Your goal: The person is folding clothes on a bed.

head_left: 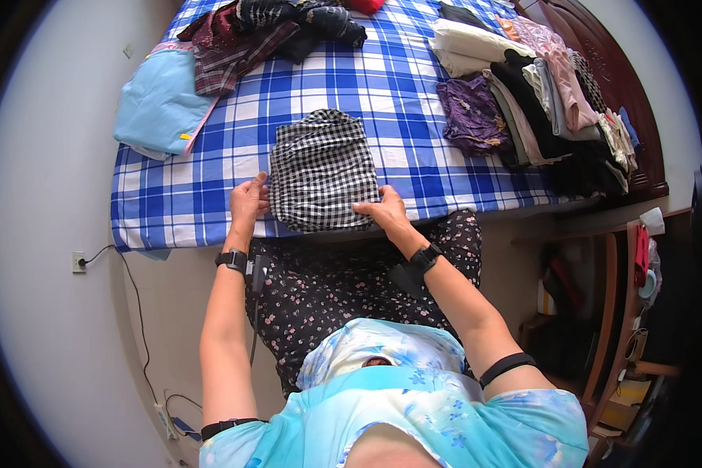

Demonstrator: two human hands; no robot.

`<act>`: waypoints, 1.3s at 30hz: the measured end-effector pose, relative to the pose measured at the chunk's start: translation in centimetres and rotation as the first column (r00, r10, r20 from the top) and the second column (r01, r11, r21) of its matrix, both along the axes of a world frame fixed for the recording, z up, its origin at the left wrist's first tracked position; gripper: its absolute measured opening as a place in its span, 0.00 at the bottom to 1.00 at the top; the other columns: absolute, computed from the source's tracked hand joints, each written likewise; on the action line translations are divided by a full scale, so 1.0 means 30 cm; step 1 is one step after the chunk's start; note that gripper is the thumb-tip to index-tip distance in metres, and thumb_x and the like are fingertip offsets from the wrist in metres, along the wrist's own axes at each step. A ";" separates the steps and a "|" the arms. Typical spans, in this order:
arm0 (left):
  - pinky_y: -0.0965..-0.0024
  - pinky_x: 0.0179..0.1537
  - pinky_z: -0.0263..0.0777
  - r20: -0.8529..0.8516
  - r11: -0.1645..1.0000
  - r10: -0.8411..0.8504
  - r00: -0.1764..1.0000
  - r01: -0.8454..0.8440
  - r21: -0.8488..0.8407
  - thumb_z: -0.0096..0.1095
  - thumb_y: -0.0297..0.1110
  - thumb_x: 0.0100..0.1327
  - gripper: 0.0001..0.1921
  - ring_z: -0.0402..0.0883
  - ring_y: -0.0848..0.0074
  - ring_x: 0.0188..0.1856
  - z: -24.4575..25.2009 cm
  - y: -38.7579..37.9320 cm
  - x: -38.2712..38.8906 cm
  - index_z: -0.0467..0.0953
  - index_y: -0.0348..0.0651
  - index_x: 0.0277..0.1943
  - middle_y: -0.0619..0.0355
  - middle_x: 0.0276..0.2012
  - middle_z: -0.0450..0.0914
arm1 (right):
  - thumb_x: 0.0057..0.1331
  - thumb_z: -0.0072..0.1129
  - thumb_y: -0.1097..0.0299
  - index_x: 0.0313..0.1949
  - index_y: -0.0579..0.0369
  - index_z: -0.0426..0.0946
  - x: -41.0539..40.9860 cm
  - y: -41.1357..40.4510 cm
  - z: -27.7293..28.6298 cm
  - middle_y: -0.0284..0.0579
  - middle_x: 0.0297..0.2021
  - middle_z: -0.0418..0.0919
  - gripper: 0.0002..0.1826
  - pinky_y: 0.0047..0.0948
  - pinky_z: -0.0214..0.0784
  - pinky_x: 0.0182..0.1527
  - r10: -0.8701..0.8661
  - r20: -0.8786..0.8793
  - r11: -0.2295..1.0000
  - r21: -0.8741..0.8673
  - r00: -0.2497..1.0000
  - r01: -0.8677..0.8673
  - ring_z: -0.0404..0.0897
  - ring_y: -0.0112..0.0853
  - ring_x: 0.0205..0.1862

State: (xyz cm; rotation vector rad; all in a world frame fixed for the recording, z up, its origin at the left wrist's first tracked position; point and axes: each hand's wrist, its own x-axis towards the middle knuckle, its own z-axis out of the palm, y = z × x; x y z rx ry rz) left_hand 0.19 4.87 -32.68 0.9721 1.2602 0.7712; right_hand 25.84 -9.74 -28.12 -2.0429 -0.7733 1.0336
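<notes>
A folded black-and-white gingham garment [323,169] with a gathered edge lies near the front edge of a bed covered with a blue-and-white checked sheet [398,105]. My left hand [248,200] is at the garment's left side, thumb raised and fingers beside the cloth; whether they grip it is unclear. At the lower right corner, my right hand [386,209] has its thumb on top of the cloth and its fingers at the edge, partly hidden. Both wrists wear black straps.
Folded clothes [538,99] lie in a row at the right, by a dark wooden headboard [620,76]. Back left are a light blue folded cloth [158,99], a plaid shirt [228,58] and dark jeans [327,23]. A cable [134,286] hangs by the left wall.
</notes>
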 end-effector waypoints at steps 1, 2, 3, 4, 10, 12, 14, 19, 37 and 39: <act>0.81 0.17 0.66 -0.002 1.000 -0.008 1.000 0.008 0.004 0.66 0.56 0.57 0.26 0.70 0.84 0.15 -0.002 -0.004 0.007 0.73 0.37 0.28 0.62 0.18 0.73 | 0.46 0.71 0.68 0.40 0.68 0.74 0.009 0.016 -0.061 0.47 0.30 0.80 0.24 0.30 0.70 0.34 -0.022 -0.170 1.000 -0.006 0.985 0.021 0.78 0.32 0.30; 0.81 0.17 0.67 0.001 1.000 -0.009 1.000 0.009 0.015 0.66 0.55 0.58 0.25 0.70 0.84 0.15 -0.004 -0.008 0.017 0.73 0.36 0.28 0.62 0.18 0.73 | 0.46 0.69 0.72 0.36 0.67 0.75 0.027 0.019 -0.060 0.46 0.27 0.80 0.19 0.29 0.68 0.31 -0.079 -0.221 0.997 -0.044 0.972 0.071 0.77 0.30 0.27; 0.80 0.17 0.68 -0.005 1.000 -0.001 1.000 0.002 0.025 0.65 0.54 0.59 0.25 0.70 0.83 0.15 -0.003 -0.010 0.009 0.73 0.36 0.29 0.61 0.19 0.74 | 0.46 0.67 0.75 0.32 0.66 0.76 0.014 0.032 -0.008 0.44 0.24 0.80 0.14 0.29 0.66 0.28 -0.129 -0.279 0.990 -0.086 0.952 0.109 0.75 0.28 0.24; 0.79 0.19 0.70 0.019 0.999 -0.033 0.999 0.033 0.005 0.63 0.53 0.61 0.23 0.76 0.79 0.18 -0.013 0.000 -0.007 0.73 0.36 0.31 0.58 0.21 0.77 | 0.45 0.66 0.77 0.30 0.66 0.77 0.021 0.038 0.026 0.43 0.23 0.79 0.11 0.28 0.65 0.27 -0.104 -0.254 0.994 -0.011 0.961 0.105 0.75 0.27 0.23; 0.75 0.24 0.73 -0.078 0.998 -0.061 0.995 0.063 0.021 0.60 0.52 0.63 0.21 0.84 0.70 0.26 -0.002 -0.008 -0.014 0.74 0.37 0.35 0.53 0.25 0.81 | 0.45 0.64 0.77 0.33 0.67 0.78 0.304 -0.029 0.069 0.42 0.28 0.80 0.13 0.25 0.65 0.38 -0.212 -0.252 0.927 0.253 0.944 0.276 0.75 0.26 0.30; 0.76 0.24 0.73 -0.089 0.997 -0.066 0.994 0.068 0.022 0.60 0.51 0.63 0.21 0.84 0.71 0.25 -0.009 -0.003 -0.023 0.73 0.37 0.34 0.54 0.25 0.81 | 0.46 0.66 0.75 0.35 0.67 0.77 0.366 -0.065 0.038 0.42 0.30 0.80 0.15 0.25 0.64 0.40 -0.248 -0.250 0.912 0.265 0.936 0.313 0.75 0.26 0.31; 0.77 0.23 0.73 -0.095 0.997 -0.073 0.993 0.074 0.014 0.60 0.50 0.64 0.20 0.84 0.72 0.24 -0.003 -0.005 -0.006 0.73 0.38 0.33 0.54 0.25 0.81 | 0.47 0.69 0.70 0.40 0.68 0.75 0.411 -0.110 -0.030 0.42 0.32 0.78 0.22 0.25 0.63 0.42 -0.369 -0.198 0.892 0.200 0.908 0.406 0.74 0.27 0.34; 0.78 0.22 0.72 -0.105 0.997 -0.066 0.992 0.069 0.022 0.60 0.47 0.65 0.17 0.82 0.74 0.23 -0.002 -0.002 -0.006 0.73 0.39 0.32 0.57 0.24 0.80 | 0.48 0.73 0.65 0.38 0.52 0.68 0.258 -0.141 -0.035 0.33 0.28 0.72 0.23 0.33 0.62 0.33 -0.458 -0.495 0.804 0.124 0.738 0.582 0.65 0.24 0.29; 0.47 0.53 0.68 -0.857 0.710 0.028 0.514 0.594 0.379 0.69 0.47 0.53 0.25 0.71 0.56 0.58 0.142 -0.019 0.169 0.74 0.38 0.48 0.46 0.54 0.74 | 0.55 0.69 0.64 0.43 0.58 0.79 0.122 0.007 -0.052 0.43 0.51 0.76 0.18 0.45 0.59 0.58 -0.367 -0.692 0.875 -0.031 0.621 0.483 0.70 0.35 0.55; 0.34 0.60 0.54 -0.949 0.726 0.045 0.312 0.643 0.246 0.71 0.54 0.49 0.42 0.53 0.52 0.70 0.171 -0.034 0.219 0.63 0.50 0.64 0.48 0.68 0.56 | 0.60 0.65 0.64 0.44 0.59 0.78 0.131 -0.021 0.041 0.44 0.51 0.76 0.16 0.47 0.61 0.58 -0.093 -0.891 0.875 0.140 0.445 0.463 0.70 0.36 0.56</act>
